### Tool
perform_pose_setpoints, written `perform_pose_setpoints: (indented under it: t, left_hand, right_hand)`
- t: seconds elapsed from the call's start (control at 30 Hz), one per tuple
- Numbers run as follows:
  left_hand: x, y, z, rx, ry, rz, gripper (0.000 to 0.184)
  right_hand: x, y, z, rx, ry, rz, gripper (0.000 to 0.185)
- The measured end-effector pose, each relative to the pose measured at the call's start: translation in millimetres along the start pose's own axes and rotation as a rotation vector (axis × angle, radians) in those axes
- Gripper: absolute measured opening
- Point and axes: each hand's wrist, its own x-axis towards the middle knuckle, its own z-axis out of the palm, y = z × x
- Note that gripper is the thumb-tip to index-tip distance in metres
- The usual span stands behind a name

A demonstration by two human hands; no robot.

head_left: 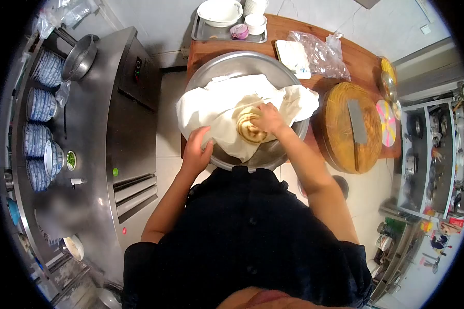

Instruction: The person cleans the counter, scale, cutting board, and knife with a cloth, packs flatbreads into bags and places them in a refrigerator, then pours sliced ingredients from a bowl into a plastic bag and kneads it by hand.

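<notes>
A large metal basin [232, 58] stands at the table's front edge, lined with a white cloth [216, 100] that hangs over its left and right rims. Round browned flatbreads [250, 129] lie stacked on the cloth near the middle. My right hand [269, 118] is at the stack's upper right edge, fingers curled onto the bread. At the basin's lower left, my left hand [197, 152] rests by the cloth's edge with thumb and fingers apart, holding nothing.
Right of the basin, a cleaver [357, 121] lies on a thick round chopping board [335, 126]. Behind are a tray [203, 34] with bowls and a cut onion [239, 31], and a plastic bag [325, 56]. Stacked bowls [42, 104] line the steel counter [90, 118] at left.
</notes>
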Motion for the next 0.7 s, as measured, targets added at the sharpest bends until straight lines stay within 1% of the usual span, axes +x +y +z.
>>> perform_pose_setpoints:
  t: [0.1, 0.13, 0.23, 0.27, 0.37, 0.4, 0.5, 0.53, 0.63, 0.67, 0.7]
  left_hand:
    - [10, -5, 10, -0.153, -0.049, -0.083, 0.046]
    - [13, -7, 15, -0.211, -0.080, -0.102, 0.050]
    - [26, -5, 29, -0.348, -0.142, -0.191, 0.061]
    - [31, -3, 33, -0.384, -0.161, -0.227, 0.066]
    - [50, 12, 39, -0.992, -0.327, -0.458, 0.071]
    - [57, 32, 32, -1.162, -0.440, -0.499, 0.062]
    - [64, 44, 34, -1.300, -0.522, -0.549, 0.053]
    - [65, 52, 32, -1.350, -0.487, -0.508, 0.047]
    - [65, 74, 30, -1.303, -0.357, -0.495, 0.044]
    - [65, 81, 27, -1.280, -0.334, -0.486, 0.041]
    - [63, 84, 28, -1.257, -0.309, -0.453, 0.040]
  right_hand:
    - [-14, -3, 7, 0.241, -0.091, 0.034, 0.058]
    - [-22, -11, -2, 0.208, -0.095, 0.039, 0.056]
    - [-34, -9, -19, 0.568, -0.054, 0.187, 0.059]
    - [-29, 10, -7, 0.709, 0.033, 0.126, 0.056]
    - [-49, -7, -34, 1.265, 0.008, 0.042, 0.048]
    - [-57, -14, -46, 1.282, -0.014, 0.048, 0.042]
    - [-71, -20, -56, 1.350, 0.017, -0.020, 0.042]
    - [-80, -21, -65, 1.413, -0.053, -0.054, 0.051]
    - [-102, -16, -64, 1.369, 0.055, -0.264, 0.065]
    - [-111, -18, -66, 1.351, 0.039, -0.217, 0.075]
    - [-115, -17, -61, 1.312, 0.084, -0.212, 0.075]
